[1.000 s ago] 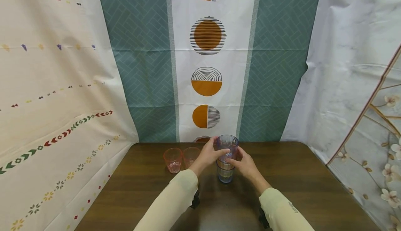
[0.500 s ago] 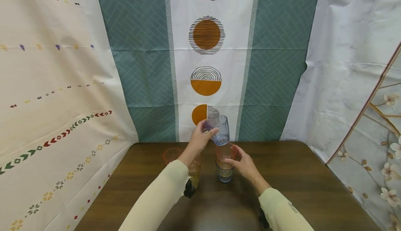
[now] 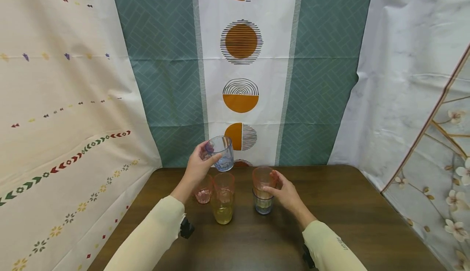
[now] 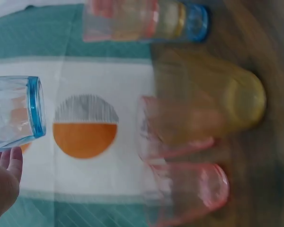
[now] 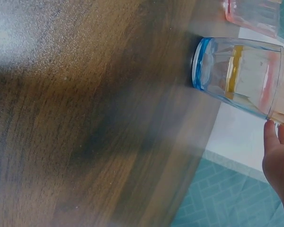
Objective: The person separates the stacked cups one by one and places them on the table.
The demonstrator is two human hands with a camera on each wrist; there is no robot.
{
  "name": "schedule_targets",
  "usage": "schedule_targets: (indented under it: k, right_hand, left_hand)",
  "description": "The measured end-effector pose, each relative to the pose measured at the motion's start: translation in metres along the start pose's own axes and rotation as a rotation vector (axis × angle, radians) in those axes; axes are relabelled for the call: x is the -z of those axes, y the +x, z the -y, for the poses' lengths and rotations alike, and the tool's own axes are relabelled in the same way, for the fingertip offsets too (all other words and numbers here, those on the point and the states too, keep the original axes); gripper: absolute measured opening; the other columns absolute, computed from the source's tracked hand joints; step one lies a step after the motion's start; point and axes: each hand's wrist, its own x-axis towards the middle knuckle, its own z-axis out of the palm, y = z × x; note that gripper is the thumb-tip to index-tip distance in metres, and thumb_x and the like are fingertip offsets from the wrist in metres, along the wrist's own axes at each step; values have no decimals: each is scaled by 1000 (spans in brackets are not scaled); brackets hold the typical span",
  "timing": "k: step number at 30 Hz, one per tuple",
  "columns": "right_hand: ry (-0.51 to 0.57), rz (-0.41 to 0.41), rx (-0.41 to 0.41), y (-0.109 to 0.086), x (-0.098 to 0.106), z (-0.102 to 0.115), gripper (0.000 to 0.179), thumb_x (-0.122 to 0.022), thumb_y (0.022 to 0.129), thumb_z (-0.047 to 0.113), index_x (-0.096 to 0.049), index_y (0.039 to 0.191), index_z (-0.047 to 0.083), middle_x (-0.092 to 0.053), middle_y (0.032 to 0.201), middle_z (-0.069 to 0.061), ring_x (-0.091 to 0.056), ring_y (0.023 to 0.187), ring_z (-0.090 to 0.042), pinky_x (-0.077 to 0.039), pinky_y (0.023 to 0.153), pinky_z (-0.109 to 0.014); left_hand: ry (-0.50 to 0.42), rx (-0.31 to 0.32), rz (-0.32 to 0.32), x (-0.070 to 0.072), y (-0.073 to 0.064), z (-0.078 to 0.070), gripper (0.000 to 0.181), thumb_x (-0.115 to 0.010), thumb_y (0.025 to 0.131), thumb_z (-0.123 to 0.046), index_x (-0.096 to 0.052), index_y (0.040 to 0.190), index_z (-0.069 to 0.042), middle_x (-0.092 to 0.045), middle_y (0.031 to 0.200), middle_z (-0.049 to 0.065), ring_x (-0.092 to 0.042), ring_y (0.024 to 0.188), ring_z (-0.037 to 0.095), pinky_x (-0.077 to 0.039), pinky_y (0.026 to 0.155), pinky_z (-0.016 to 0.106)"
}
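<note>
My left hand grips a clear blue-tinted drinking glass in the air, well above the table. In the left wrist view its thick blue base shows beside the fingertips. My right hand holds a pink glass by its side, thumb in front. That glass tops an upright nested stack, with a yellow glass inside a blue glass at the bottom. Below the left hand stand a yellow glass, a pink one partly hidden behind it, and another pink glass to the left.
The dark wooden table ends at a green and white patterned cloth hanging behind it. A cream cloth hangs along the left side, and a white floral one along the right.
My left hand has lifted the blue glass off the top of the stack and carried it left, uncovering the pink glass. My right hand stays at the stack.
</note>
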Motion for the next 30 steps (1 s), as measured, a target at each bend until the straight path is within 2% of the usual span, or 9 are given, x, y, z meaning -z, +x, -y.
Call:
schedule_targets:
  k: [4, 11, 17, 21, 30]
  right_hand:
    - [-18, -2, -11, -1, 0, 0, 77, -81, 84, 20, -42, 147, -1, -49, 145, -20, -43, 136, -34, -36, 110, -50]
    - [-20, -10, -8, -1, 0, 0, 75, -81, 85, 20, -43, 147, -1, -50, 144, -20, -44, 135, -35, -36, 110, -50]
    - [-9, -7, -2, -1, -1, 0, 74, -80, 85, 18, -43, 146, -1, -50, 144, -21, -45, 134, -36, -38, 108, -50]
    - [-16, -18, -11, -1, -2, 0, 75, -81, 84, 20, -44, 146, 1, -51, 144, -19, -46, 134, -34, -39, 108, -50]
    - [-19, -14, -19, -2, -1, 1, 77, -82, 84, 22, -43, 147, 1, -50, 145, -18, -44, 136, -33, -38, 109, -49]
  left_hand:
    - [44, 60, -13, 20, -18, 3, 76, -74, 91, -18, -30, 149, 5, -46, 142, 25, -40, 138, 37, -32, 113, 48]
    - [94, 72, -41, 50, -37, 57, 77, -76, 89, -23, -33, 148, 2, -48, 140, 21, -45, 133, 33, -34, 112, 46]
    - [130, 94, -30, 71, -62, 83, 77, -78, 88, -20, -34, 146, 4, -47, 138, 21, -44, 131, 35, -34, 111, 50]
    - [141, 115, -26, 77, -75, 98, 76, -78, 86, -15, -34, 144, 7, -47, 137, 24, -45, 130, 37, -36, 110, 50]
    - [167, 192, -25, 73, -90, 129, 77, -82, 82, -15, -37, 141, 7, -50, 135, 24, -48, 128, 41, -44, 104, 49]
